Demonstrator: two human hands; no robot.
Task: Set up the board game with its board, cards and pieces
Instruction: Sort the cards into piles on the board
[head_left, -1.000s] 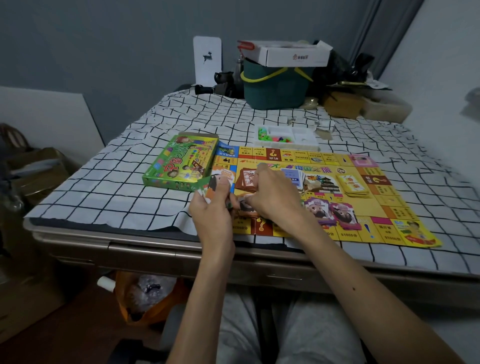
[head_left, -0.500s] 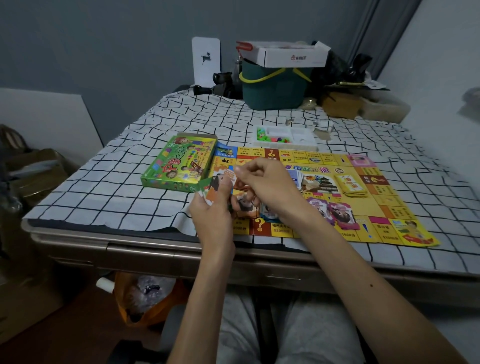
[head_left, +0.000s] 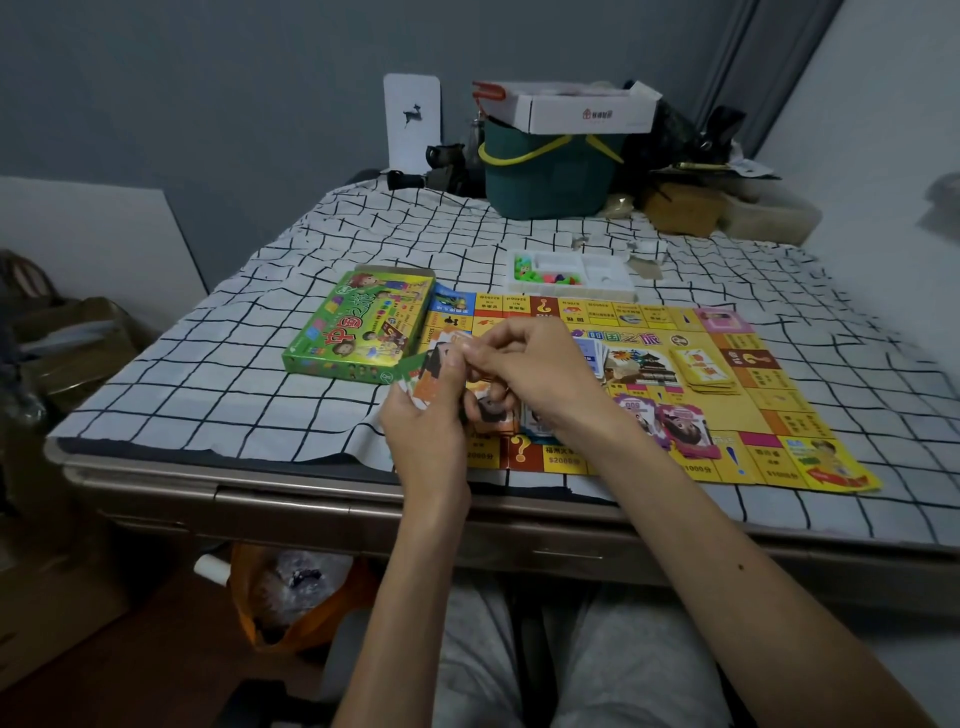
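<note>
The game board (head_left: 774, 415) is down flat on the table (head_left: 291, 501), spread ahead of and to the right of both hands, so we can tick that part off. The left hand (head_left: 422, 431) is wrapped round a stack of cards (head_left: 427, 383). The right hand (head_left: 535, 364), fingers curled, is pinching the top card (head_left: 451, 340) right against the left thumb. We'd call this the dealing-out stage.

Just beyond the right hand sits a blue deck (head_left: 592, 356), and further right a yellow deck (head_left: 706, 370), both on the board. Purple-edged cards (head_left: 680, 428) lie just right of the right wrist, and small piles (head_left: 493, 415) sit under the hands, partly hidden. So we reckon the cards are mostly placed.

What's left? The pieces (head_left: 545, 275). They're in the white tray (head_left: 608, 278) past the board's far edge, well ahead of the hands, and we can see none on the board. The green game box (head_left: 358, 332) lies just left of the left hand and a little ahead of it.
</note>
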